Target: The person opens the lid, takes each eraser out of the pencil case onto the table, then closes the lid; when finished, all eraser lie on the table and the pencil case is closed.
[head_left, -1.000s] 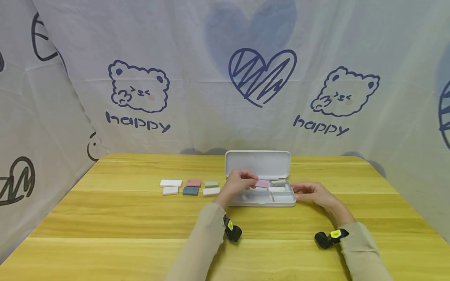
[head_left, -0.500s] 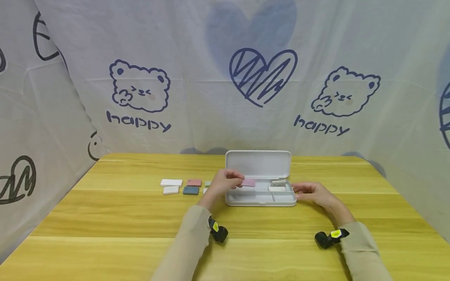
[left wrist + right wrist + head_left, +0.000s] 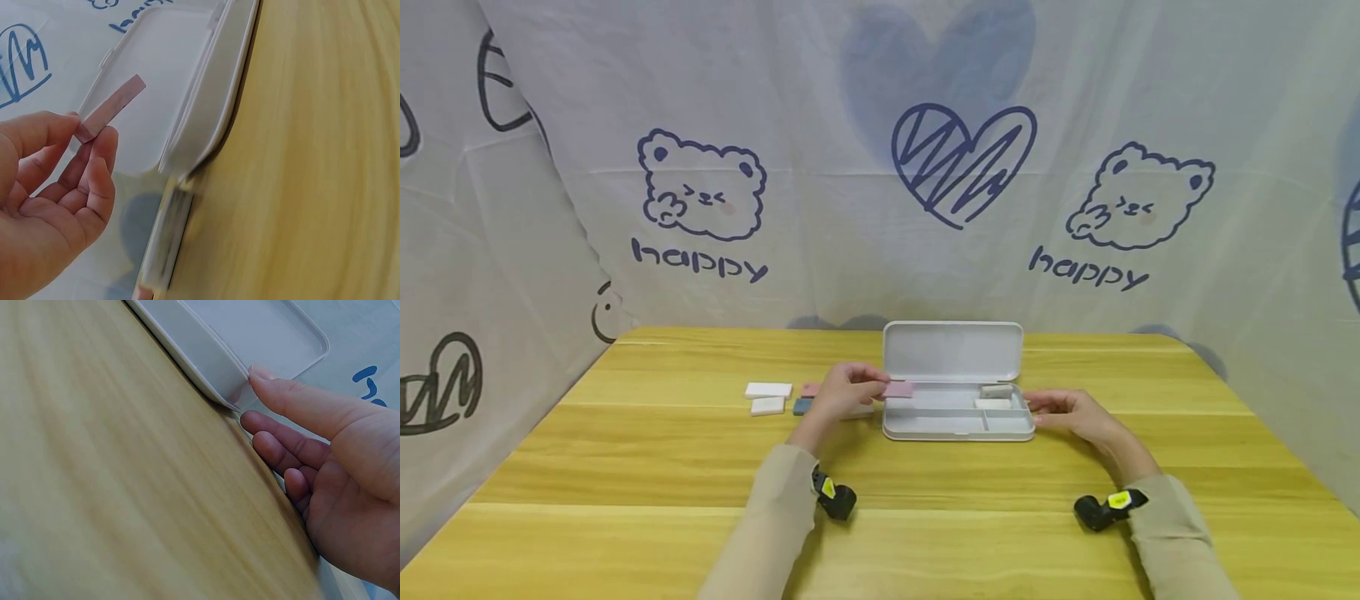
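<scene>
My left hand (image 3: 842,393) pinches a small pink block, eraser-like (image 3: 898,389), by one end between thumb and fingers. In the head view the block overlaps the left end of a white pencil case (image 3: 936,435), whose lid (image 3: 953,350) stands up behind it. The left wrist view shows the pink block (image 3: 114,107) tilted, in front of the lid. At the case's right end is my right hand (image 3: 1075,412), its thumb tip at the rim and its other fingers loosely bent. Inside, a greyish block (image 3: 997,390) and a white block (image 3: 992,404) lie at the right.
Left of the case, white blocks (image 3: 767,390) lie on the wooden table (image 3: 955,517). A reddish block (image 3: 809,389) and a blue block (image 3: 801,407) are partly hidden behind my left hand. A printed cloth (image 3: 835,250) hangs behind the table.
My left hand has moved left with the pink block, from the middle of the case to its left end, and now covers some loose blocks. My right hand stays at the case's right end.
</scene>
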Demonstrator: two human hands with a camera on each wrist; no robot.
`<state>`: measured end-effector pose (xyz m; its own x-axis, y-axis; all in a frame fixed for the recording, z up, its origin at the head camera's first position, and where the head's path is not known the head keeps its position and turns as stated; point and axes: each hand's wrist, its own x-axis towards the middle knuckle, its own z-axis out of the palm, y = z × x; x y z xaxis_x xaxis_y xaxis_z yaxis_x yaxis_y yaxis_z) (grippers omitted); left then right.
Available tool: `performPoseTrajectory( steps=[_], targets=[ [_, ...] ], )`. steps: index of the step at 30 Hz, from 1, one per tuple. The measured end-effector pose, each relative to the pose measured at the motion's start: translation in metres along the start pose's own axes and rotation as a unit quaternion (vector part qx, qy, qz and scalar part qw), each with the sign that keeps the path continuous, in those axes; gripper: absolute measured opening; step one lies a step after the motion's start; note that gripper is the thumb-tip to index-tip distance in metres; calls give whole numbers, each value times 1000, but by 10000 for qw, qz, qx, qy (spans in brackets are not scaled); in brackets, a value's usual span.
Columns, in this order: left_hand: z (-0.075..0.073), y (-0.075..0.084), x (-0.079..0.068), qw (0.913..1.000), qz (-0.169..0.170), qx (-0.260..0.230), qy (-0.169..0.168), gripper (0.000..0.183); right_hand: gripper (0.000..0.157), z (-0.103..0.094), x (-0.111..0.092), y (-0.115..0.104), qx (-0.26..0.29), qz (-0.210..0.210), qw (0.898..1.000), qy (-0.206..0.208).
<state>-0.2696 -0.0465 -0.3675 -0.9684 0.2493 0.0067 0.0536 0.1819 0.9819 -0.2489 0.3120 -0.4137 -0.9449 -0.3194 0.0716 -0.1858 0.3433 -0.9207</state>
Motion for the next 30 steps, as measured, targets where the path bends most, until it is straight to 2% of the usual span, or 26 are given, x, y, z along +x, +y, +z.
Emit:
performPoseTrajectory(
  steps=[4, 7, 15, 21, 30],
  targets=[
    [-10, -3, -2, 10000, -20, -63, 30, 11, 45, 0, 0, -1, 27, 10, 10000, 1],
    [-18, -4, -5, 10000, 3, 62, -1, 13, 46, 0, 0, -1, 40, 45, 10000, -17],
    [-36, -6, -13, 9989, 123, 292, -356, 15, 47, 0, -1, -2, 9, 55, 10000, -52],
    [-44, -12, -16, 9973, 5, 327, -652, 15, 46, 0, -1, -3, 52, 21, 10000, -68],
    [-51, -18, -17, 9923, -138, 796, -934, 13, 46, 1, -1, -4, -43, 38, 10000, -41]
  ],
)
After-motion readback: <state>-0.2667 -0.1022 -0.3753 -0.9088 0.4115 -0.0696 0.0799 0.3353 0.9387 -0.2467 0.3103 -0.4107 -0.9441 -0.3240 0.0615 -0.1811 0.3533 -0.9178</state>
